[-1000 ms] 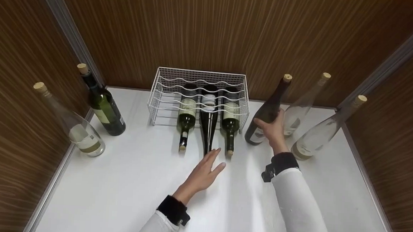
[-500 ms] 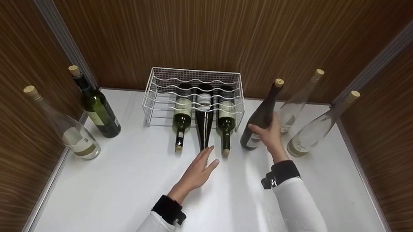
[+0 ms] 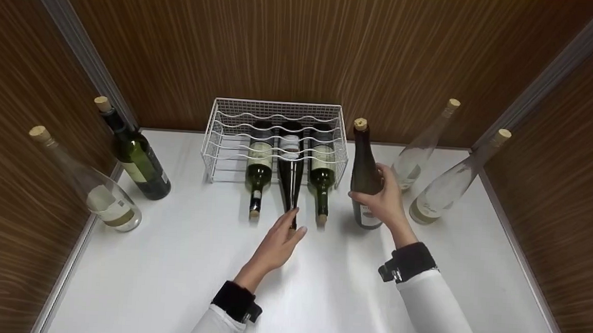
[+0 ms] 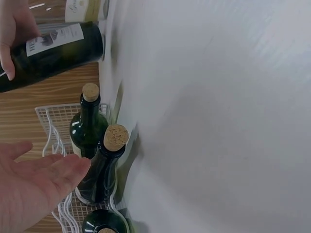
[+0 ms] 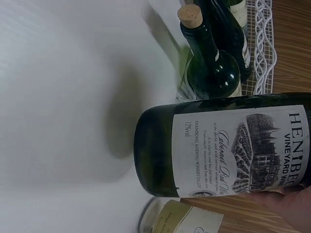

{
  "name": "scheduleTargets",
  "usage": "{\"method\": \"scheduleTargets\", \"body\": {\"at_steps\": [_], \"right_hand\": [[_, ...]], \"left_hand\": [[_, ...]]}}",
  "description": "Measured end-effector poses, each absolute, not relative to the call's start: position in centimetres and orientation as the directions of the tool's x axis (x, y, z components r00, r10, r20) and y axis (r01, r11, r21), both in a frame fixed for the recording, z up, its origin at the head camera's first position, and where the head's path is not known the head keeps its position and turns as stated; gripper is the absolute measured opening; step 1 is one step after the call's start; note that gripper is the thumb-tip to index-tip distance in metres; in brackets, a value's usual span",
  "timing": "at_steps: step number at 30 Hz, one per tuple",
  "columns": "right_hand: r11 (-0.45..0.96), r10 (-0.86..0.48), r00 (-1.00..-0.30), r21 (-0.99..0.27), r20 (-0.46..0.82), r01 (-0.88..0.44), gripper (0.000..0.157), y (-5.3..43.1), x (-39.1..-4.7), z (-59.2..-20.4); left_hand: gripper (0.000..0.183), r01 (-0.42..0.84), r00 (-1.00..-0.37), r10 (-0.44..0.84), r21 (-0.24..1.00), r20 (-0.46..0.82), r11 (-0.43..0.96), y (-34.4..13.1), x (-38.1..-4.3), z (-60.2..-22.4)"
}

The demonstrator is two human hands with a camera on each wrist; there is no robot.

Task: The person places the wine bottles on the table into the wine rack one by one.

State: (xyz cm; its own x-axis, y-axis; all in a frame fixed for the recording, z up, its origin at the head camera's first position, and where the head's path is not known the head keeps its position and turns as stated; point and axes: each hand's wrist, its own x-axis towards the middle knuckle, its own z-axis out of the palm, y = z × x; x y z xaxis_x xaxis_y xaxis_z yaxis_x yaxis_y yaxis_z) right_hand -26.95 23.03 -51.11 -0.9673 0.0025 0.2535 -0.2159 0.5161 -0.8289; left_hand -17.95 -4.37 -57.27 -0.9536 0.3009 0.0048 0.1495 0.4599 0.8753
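Your left hand [image 3: 273, 245] lower centre, your right hand [image 3: 389, 205] gripping one dark bottle [image 3: 366, 172].
Left fingers straight, near the middle racked bottle's [image 3: 290, 177] neck. Right fingers curled round the dark bottle, right of centre. Standing: one clear bottle [image 3: 110, 202] and one green bottle [image 3: 142, 159] at left, two clear bottles [image 3: 443, 188] at right. Upper centre: one wire rack [image 3: 278, 102] holding three bottles [image 3: 260, 172].

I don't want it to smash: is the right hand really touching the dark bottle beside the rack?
Touching. The head view shows it: the right hand grips the dark bottle, its thumb lying across the glass.
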Motion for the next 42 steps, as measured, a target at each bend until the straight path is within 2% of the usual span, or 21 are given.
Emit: {"method": "scheduleTargets", "body": {"at_steps": [7,15,22,30,34,42], "right_hand": [[0.551,-0.042,-0.961,-0.796,0.273,-0.250,0.083,22.7,-25.8,-51.2],[0.618,-0.093,-0.954,-0.735,0.284,-0.279,0.082,22.4,-24.8,-51.2],[0.708,-0.176,-0.945,-0.632,0.274,-0.315,0.082,21.8,-23.8,-51.4],[0.776,-0.254,-0.935,-0.525,0.246,-0.349,0.083,21.3,-23.2,-51.6],[0.796,-0.293,-0.926,-0.475,0.239,-0.375,0.083,21.1,-22.9,-51.9],[0.808,-0.395,-0.875,-0.348,0.279,-0.476,0.080,20.8,-22.5,-52.6]], "left_hand": [[0.071,0.156,-0.958,0.286,0.876,0.021,0.457,-5.0,-17.9,-56.3],[0.068,0.173,-0.971,0.226,0.888,0.081,0.426,-6.0,-18.3,-54.4],[0.075,0.253,-0.963,0.185,0.900,0.198,0.354,-7.0,-18.8,-52.3],[0.085,0.270,-0.961,0.153,0.908,0.232,0.319,-7.4,-19.2,-50.6],[0.085,0.279,-0.958,0.162,0.899,0.236,0.338,-7.5,-19.2,-50.3],[0.072,0.291,-0.955,0.189,0.846,0.229,0.447,-7.6,-19.1,-50.2]]}}
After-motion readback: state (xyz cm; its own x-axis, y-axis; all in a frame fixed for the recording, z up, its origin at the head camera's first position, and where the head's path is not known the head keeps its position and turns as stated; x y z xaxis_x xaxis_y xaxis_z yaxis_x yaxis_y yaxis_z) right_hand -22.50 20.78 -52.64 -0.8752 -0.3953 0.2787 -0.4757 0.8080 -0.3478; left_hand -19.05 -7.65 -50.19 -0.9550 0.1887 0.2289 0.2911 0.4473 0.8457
